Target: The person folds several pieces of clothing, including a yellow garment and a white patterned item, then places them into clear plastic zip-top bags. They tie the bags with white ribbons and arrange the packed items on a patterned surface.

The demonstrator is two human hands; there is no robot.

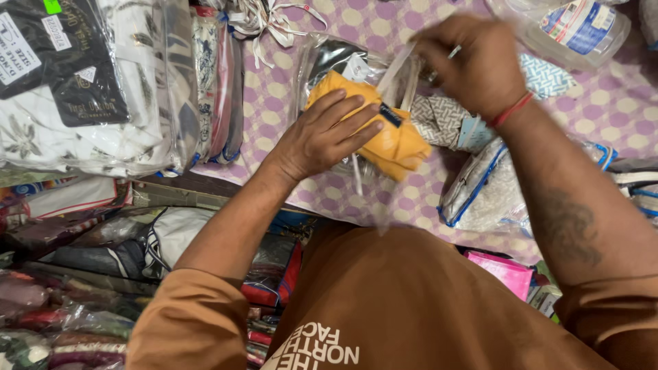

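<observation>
Two hands over a folded yellow garment (391,140): left hand (325,133) flat, open; right hand (473,65) pinching its clear bag (329,58).

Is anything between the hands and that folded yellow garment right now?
Nothing visible blocks the left hand: its palm lies flat on the yellow garment. The right hand is beyond it, gripping the edge of the clear plastic bag that lies under and around the garment; only that bag film sits between them.
</observation>
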